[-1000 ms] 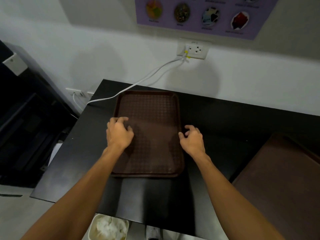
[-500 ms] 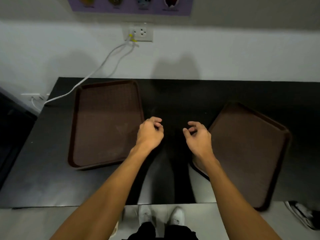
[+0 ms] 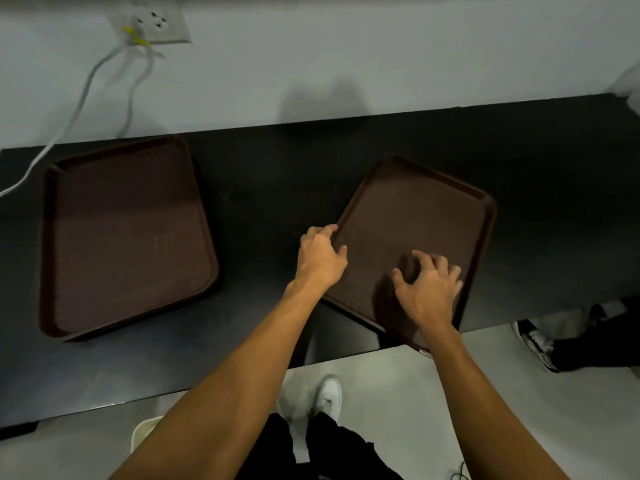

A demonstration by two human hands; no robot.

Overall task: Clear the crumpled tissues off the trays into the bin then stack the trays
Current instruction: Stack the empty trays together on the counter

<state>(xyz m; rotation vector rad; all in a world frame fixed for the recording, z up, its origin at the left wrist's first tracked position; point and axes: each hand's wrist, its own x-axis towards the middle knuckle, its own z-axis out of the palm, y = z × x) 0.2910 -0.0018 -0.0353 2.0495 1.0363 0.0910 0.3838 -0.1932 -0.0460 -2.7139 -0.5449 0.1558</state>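
Dark brown on black: the left tray (image 3: 128,237) shows a fine grid pattern, the right tray (image 3: 415,220) the same deep brown, on a glossy black table (image 3: 270,188). The wall (image 3: 346,57) is pale grey, the socket (image 3: 156,24) and cables (image 3: 80,98) white with a yellow tag (image 3: 133,34); shoes (image 3: 329,393) white, trousers (image 3: 332,448) black, floor (image 3: 398,393) grey, the bin (image 3: 143,433) cream.
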